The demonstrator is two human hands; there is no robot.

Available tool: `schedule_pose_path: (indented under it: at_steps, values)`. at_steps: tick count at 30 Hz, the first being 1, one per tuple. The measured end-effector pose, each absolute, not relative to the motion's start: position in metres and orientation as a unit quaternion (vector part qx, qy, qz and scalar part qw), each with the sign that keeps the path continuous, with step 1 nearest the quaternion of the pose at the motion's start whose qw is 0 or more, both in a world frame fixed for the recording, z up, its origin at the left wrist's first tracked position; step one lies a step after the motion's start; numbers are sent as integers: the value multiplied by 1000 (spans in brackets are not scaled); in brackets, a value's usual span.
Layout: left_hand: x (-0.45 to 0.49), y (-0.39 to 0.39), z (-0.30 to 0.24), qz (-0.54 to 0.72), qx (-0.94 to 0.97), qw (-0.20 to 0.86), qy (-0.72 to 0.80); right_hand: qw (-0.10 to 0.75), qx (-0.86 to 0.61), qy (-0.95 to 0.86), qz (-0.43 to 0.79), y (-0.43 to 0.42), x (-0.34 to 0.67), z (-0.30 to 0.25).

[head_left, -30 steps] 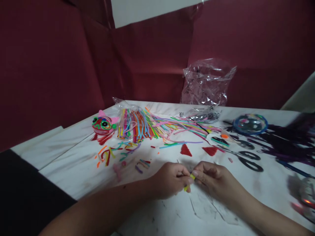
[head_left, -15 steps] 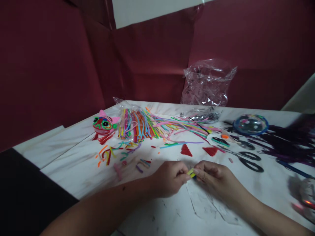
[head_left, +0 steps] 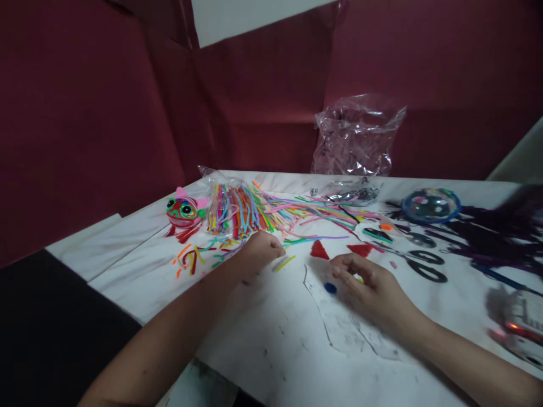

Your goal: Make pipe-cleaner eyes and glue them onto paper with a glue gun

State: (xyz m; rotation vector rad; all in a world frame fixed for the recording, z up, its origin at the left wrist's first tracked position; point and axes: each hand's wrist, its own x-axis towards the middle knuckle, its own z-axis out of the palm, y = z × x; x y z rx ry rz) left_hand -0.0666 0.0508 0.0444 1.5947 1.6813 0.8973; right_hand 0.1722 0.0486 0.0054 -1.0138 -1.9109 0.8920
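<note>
My left hand [head_left: 263,250] hovers at the middle of the table with its fingers curled together; whatever they may hold is hidden. Just below its fingertips lies a yellow-green pipe cleaner [head_left: 285,263] on the white paper. My right hand [head_left: 368,285] is closed, thumb against fingers, and a small yellow pipe cleaner piece [head_left: 360,278] shows between them. Left of that hand, a dark blue disc [head_left: 330,288] rests on a clear sheet with drawn lines [head_left: 328,325]. Two red fuzzy triangles, one of them [head_left: 319,250] nearer the middle, lie beyond my right hand.
Bundled colourful pipe cleaners [head_left: 241,209] lie at the back, beside a decorated mask-like figure [head_left: 184,210]. Black-handled scissors [head_left: 428,268], a blue-rimmed clear dome [head_left: 431,206] and dark purple strands [head_left: 487,234] are on the right. A crumpled plastic bag [head_left: 356,135] stands behind.
My hands have moved apart. The left went up and leftward to the pipe cleaner on the paper; the right shifted slightly right, keeping a yellow piece. The blue disc is now uncovered.
</note>
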Motion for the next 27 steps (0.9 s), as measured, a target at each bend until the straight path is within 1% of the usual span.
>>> schedule_pose_path:
  at_steps: [7, 10, 15, 18, 22, 27]
  values:
    - [-108, 64, 49, 265, 661, 146, 686, 394, -383, -770, 325, 51, 174, 1]
    - [-123, 51, 50, 232, 700, 103, 667, 396, -378, -772, 323, 51, 173, 1]
    - [-131, 13, 47, 163, 786, 122, 584, 405, -380, -771, 313, 50, 172, 12]
    - [-129, 2, 44, 158, 800, 104, 570, 436, -393, -756, 291, 51, 175, 24]
    - [-104, 9, 37, 168, 780, 62, 599, 483, -396, -727, 287, 56, 182, 34]
    - [-55, 27, 19, 143, 801, 69, 577, 506, -375, -721, 288, 59, 185, 41]
